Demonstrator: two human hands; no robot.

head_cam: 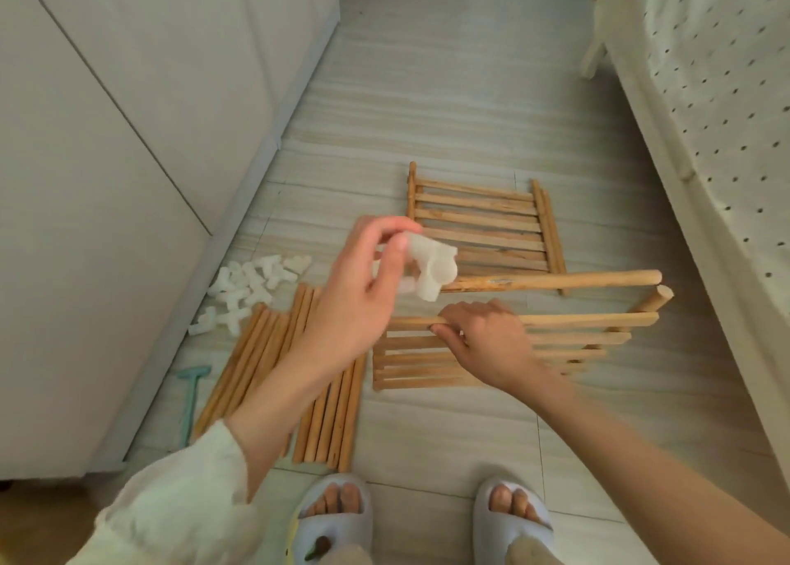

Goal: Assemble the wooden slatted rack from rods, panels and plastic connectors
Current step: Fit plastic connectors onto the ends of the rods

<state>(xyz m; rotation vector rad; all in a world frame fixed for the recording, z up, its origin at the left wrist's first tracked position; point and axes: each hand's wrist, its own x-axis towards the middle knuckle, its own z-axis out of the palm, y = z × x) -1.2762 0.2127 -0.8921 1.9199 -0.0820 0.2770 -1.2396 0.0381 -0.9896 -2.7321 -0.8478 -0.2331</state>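
left grip [363,291] pinches connector [431,265] on rod [555,281]; right grip [487,342] holds panel [577,329]

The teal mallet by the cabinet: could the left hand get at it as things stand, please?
Probably not at once. The left hand is pinching a white connector on a rod's end, so it is occupied. The path to the teal mallet on the floor beside the loose rods looks unobstructed.
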